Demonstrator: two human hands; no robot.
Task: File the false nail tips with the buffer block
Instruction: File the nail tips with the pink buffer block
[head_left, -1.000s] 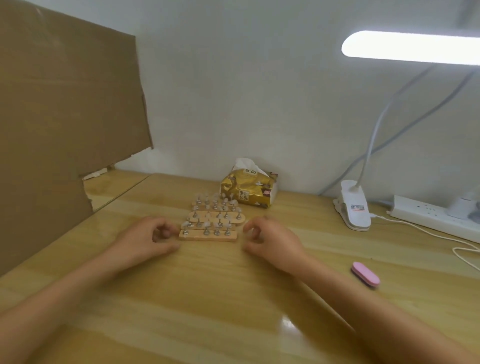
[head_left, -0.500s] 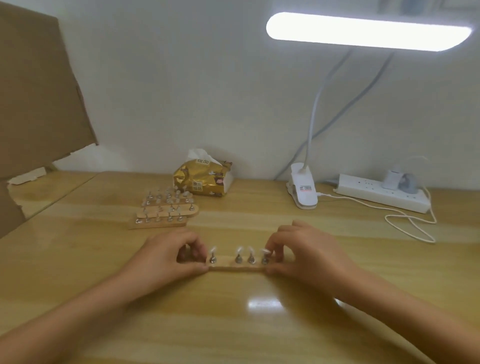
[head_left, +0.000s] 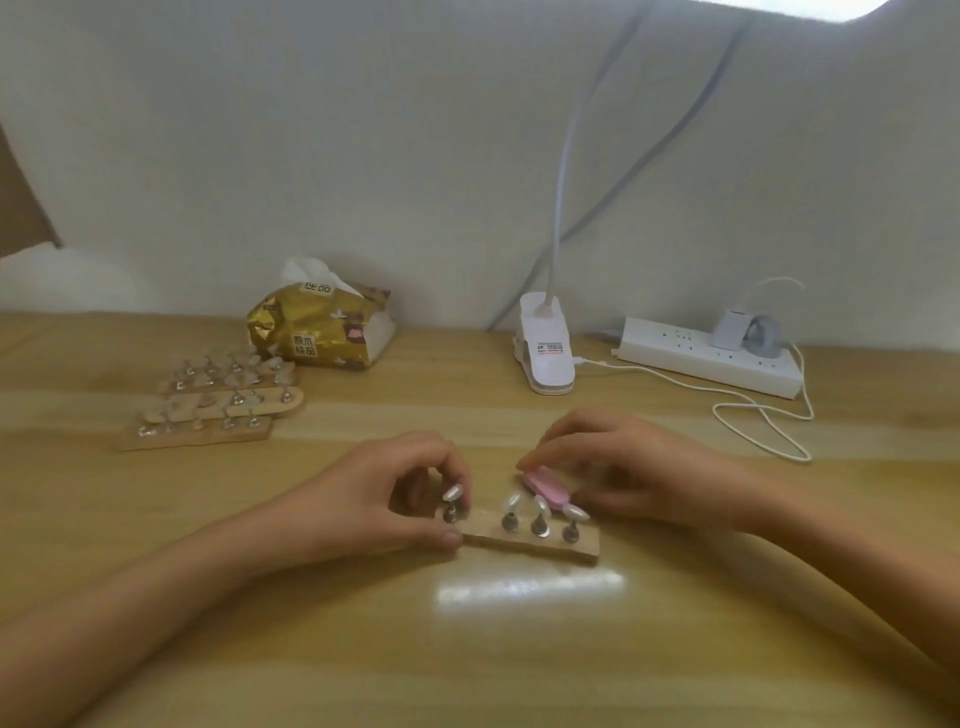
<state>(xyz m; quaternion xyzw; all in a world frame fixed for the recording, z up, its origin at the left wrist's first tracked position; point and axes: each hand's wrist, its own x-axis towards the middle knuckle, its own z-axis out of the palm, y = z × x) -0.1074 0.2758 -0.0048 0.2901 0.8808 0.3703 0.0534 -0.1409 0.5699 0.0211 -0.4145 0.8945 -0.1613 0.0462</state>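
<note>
Both hands engaged: left hand (head_left: 374, 499) on nail stand (head_left: 524, 538), right hand (head_left: 639, 478) on buffer block (head_left: 545, 488)

- Wooden table (head_left: 519, 649) is seen across the whole lower frame; all items are set on it.
- Left hand: left end of the nail stand is pinched, thumb pressed on the near edge, fingers curled over the far side around the leftmost stud. Grasp closed tight on the stand.
- Right hand: pink buffer block is grasped, index finger laid along the top, thumb underneath, remaining fingers curled in. One end of the block is left exposed.
- Power strip (head_left: 711, 358) is placed far right by the wall, a charger plugged in.
- Gold tissue pack (head_left: 322, 327) is placed far left-centre; white lamp clamp (head_left: 545, 353) sits between it and the power strip.
- Spare nail stands (head_left: 213, 410) are stacked in rows at far left, well apart from the hands.
- Nail stand in use is laid between the hands, near centre.
- Buffer block is held just behind the stand's right-hand false nail tips (head_left: 542, 504); contact with them cannot be told.
- Four tips are mounted on studs: one at the left end, three grouped at the right.
</note>
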